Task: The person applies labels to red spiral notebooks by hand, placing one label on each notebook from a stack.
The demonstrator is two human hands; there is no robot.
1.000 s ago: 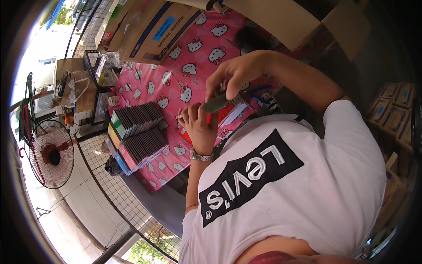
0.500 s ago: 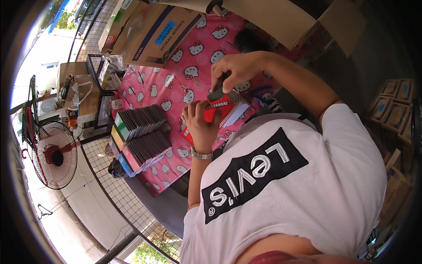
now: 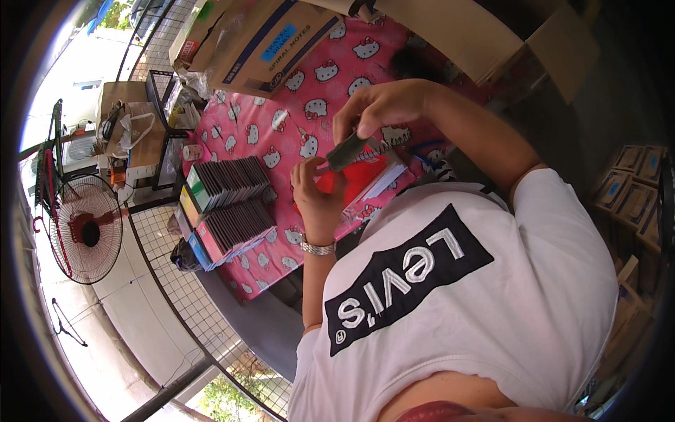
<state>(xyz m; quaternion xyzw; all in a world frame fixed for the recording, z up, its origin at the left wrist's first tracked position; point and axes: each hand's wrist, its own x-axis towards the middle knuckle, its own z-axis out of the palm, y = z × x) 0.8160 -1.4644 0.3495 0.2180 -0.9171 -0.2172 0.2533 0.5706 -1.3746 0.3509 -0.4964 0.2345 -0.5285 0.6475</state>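
Note:
A red spiral notebook (image 3: 363, 177) lies on the pink table in front of me, white pages showing at its right side and a coil along its far edge. My right hand (image 3: 380, 111) is closed on a dark green flat bar (image 3: 346, 150), held slanting over the coil. The bar's exact kind is unclear. At the notebook's left end, my left hand (image 3: 318, 197) curls its fingers, with the thumb over the red cover and the fingertips by the bar's lower end. The palm hides part of the notebook.
Two rows of stacked spiral notebooks (image 3: 235, 225) stand at the table's left edge. Cardboard boxes (image 3: 281, 53) line the far side. A cup (image 3: 193, 152) sits at the far left, near a standing fan (image 3: 86, 231). More cartons (image 3: 631, 186) are at the right.
My right hand has tilted the green bar, so more of its flat face shows. My left fingers have come off the coil toward the bar's lower end. The view has shifted slightly.

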